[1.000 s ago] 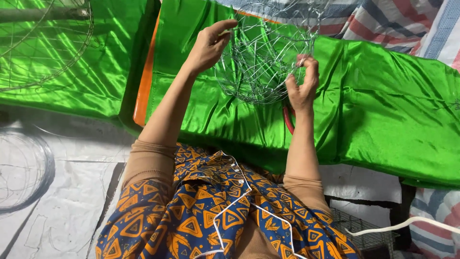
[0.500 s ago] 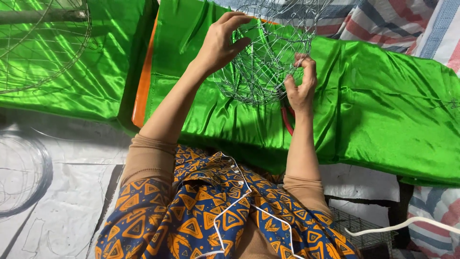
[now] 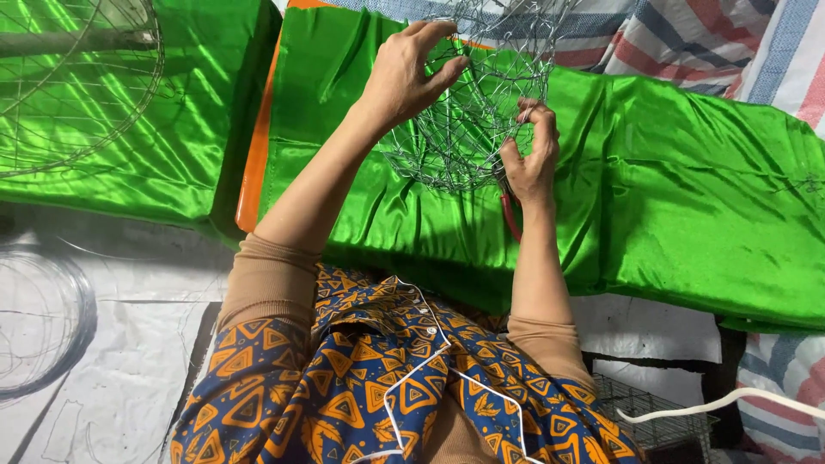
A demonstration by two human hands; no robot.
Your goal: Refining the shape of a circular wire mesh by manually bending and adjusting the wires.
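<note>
Partly cropped wire basket (image 3: 481, 112) between left hand (image 3: 404, 73), right hand (image 3: 528, 159).

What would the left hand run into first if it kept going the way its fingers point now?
The left hand already grips the wire mesh basket, so its fingers, curling right, would meet more mesh first. Beyond that probably the right hand; depth is unclear.

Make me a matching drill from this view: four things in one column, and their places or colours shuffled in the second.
Things:
1. left hand
2. right hand
3. satin cloth
4. wire coil

Descriptions:
A. lies on the pale floor at far left
B. grips the wire mesh frame at its upper left side
C. bright green, spread beneath the work
D. pinches the frame's right edge, a red handle below it

Pairs: 1-B, 2-D, 3-C, 4-A
</note>
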